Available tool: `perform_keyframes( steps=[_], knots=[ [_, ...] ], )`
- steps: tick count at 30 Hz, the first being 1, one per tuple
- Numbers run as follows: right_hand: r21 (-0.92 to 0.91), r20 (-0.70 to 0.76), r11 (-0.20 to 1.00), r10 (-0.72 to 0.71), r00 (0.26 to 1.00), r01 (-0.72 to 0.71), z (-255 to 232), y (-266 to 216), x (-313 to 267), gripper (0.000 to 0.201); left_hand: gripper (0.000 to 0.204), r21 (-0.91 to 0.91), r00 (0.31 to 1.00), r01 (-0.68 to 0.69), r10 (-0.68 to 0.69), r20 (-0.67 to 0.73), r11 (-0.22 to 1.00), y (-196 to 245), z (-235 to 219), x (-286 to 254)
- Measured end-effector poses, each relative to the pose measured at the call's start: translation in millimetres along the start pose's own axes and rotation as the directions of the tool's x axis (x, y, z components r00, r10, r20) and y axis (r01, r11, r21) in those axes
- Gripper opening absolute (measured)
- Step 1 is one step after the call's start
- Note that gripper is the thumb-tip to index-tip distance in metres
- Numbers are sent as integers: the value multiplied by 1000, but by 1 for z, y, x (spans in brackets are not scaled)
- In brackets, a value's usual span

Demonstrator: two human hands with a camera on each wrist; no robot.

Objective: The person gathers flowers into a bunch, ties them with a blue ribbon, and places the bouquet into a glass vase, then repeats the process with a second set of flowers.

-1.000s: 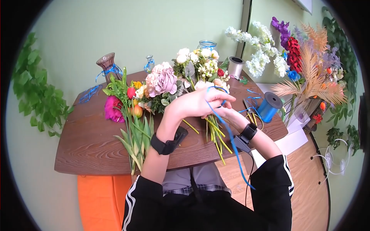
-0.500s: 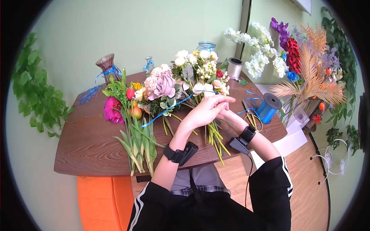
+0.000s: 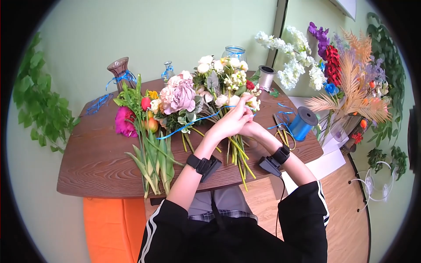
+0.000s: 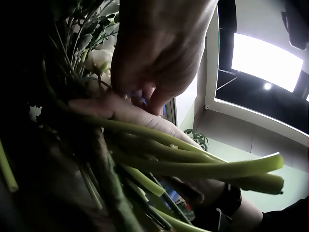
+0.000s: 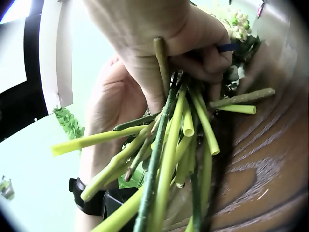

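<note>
My right hand (image 5: 169, 43) grips the bundled green stems (image 5: 178, 145) of a bouquet above the table. White and cream blossoms (image 3: 219, 65) top the bouquet on the far side of the hands. My left hand (image 3: 232, 120) lies over the right one at the binding point, its index finger stretched forward. In the left wrist view the left hand (image 4: 164, 53) has its thumb and fingers bent together by a bit of blue ribbon. The blue ribbon (image 3: 188, 124) runs from the hands out to the left, its loose end across leaves.
A pink-and-mauve bunch (image 3: 180, 96) and tulips with a magenta flower (image 3: 126, 121) lie left on the brown table (image 3: 101, 162). To the right are scissors (image 3: 285, 136), a blue ribbon spool (image 3: 303, 124) and a silver spool (image 3: 266, 78). Glass vases (image 3: 122, 74) stand behind.
The ribbon's loose end, hanging right toward the lap at first, has swung over to the left. My left hand turned over the right one, its index finger now lifted. The right hand keeps its grip.
</note>
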State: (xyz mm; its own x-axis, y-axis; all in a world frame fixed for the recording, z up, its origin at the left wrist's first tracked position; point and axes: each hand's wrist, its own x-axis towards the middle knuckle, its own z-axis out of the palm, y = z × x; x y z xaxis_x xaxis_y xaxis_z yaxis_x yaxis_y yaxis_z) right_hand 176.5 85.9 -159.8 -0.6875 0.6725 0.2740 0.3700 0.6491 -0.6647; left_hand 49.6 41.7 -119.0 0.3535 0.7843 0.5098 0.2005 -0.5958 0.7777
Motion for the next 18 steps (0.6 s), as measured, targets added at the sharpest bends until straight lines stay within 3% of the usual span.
perform_keyframes(
  steps=[4,5,7,10,13,16,18],
  knots=[
    [-107,48,988,114,992,-109,-5,-3,7,43,47,180,997,76,-75,-13,981,-4,-2,-2],
    [-153,79,974,178,981,-164,-8,-5,7,44,39,217,999,35,-29,-31,975,-11,-4,-1],
    [-254,134,931,303,943,-263,-16,-11,6,46,37,297,995,78,-94,39,952,-18,-10,-1],
    [-297,122,910,336,934,-289,-19,-26,0,52,34,367,988,80,-123,97,927,-20,-12,-1],
    [-216,253,931,346,904,-296,-33,-26,-2,41,33,409,989,68,-117,94,910,-20,-10,-2],
    [10,200,976,211,957,-217,-47,-11,-9,29,31,335,996,60,-77,39,940,-22,-9,-6],
    [73,151,970,220,964,-233,-54,-18,-17,21,29,227,995,90,-97,19,970,-17,-9,-7]
  ],
)
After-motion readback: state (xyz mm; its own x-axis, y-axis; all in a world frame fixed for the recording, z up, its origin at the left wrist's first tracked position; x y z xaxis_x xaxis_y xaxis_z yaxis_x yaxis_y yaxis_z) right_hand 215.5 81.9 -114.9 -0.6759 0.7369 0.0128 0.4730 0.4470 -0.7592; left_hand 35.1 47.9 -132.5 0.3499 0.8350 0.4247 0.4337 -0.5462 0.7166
